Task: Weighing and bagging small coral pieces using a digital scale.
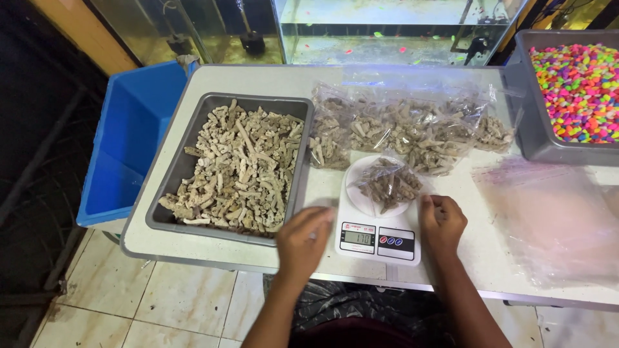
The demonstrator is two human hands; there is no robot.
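A small white digital kitchen scale stands near the table's front edge. On its round platform lies a clear plastic bag of beige coral pieces. My left hand rests on the table just left of the scale, fingers curled, by the corner of a grey tray heaped with loose coral pieces. My right hand sits at the scale's right edge, fingers curled; whether it pinches anything is unclear.
Filled clear bags of coral pieces lie behind the scale. A stack of flat clear plastic bags lies at right. A grey tub of multicoloured gravel is at the far right, a blue bin left of the table, and glass tanks behind.
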